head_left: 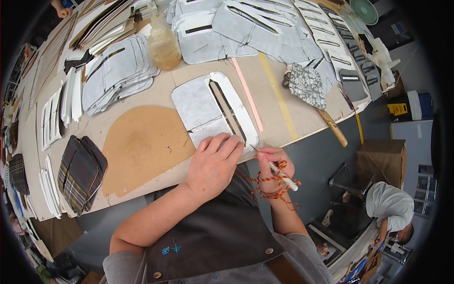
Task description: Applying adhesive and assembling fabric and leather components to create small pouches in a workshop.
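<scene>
A pale grey fabric panel (195, 102) with rounded corners lies before me on the table's near edge. A long slot (222, 102) with dark edges and a white border strip runs down its right side. My left hand (210, 163) rests flat on the panel's near end, fingertips beside the slot. In my right hand (274, 166), just off the table edge, I grip a white-handled pointed tool (289, 183). Its thin tip points at the slot's near end. An orange-and-black cord (265, 180) loops round the handle and my fingers.
A brown rounded board (142, 146) lies left of the panel, near plaid fabric pieces (82, 170). Behind stand a glue bottle (163, 47) and stacked grey panels (198, 42). A wooden handle (333, 128) juts past the right edge. Another person (390, 206) sits at lower right.
</scene>
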Available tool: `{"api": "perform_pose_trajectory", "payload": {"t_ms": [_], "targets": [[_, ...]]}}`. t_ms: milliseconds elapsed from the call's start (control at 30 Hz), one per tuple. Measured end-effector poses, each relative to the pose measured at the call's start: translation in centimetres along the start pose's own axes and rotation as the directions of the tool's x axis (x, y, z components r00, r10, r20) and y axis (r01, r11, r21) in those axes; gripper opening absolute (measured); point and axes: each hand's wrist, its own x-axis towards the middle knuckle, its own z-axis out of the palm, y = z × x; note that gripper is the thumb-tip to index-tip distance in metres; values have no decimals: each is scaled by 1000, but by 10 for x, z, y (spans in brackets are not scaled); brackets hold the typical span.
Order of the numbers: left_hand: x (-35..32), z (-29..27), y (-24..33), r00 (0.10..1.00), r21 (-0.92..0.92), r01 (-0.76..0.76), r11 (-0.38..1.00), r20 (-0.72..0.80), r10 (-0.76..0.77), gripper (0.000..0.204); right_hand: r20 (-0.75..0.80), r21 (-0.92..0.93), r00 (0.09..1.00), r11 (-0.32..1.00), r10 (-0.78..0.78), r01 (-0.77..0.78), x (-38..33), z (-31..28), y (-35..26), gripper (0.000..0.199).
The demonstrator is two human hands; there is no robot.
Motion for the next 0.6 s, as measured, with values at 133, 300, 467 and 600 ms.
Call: {"api": "perform_pose_trajectory", "payload": {"t_ms": [133, 300, 467, 600], "targets": [[1, -1, 1, 1000, 6, -2, 1000, 17, 2, 33, -20, 106, 999, 994, -32, 34, 4, 6, -1, 10], [2, -1, 1, 1000, -13, 0, 1000, 14, 1, 32, 0, -86, 982, 978, -191, 190, 7, 10, -2, 11], [0, 1, 1, 1000, -15, 15, 1000, -5, -15, 29, -20, -93, 988, 984, -152, 150, 4, 11, -2, 11], [0, 2, 0, 1000, -26, 18, 999, -16, -19, 26, -35, -7, 994, 994, -106, 105, 0, 9, 6, 9]]}}
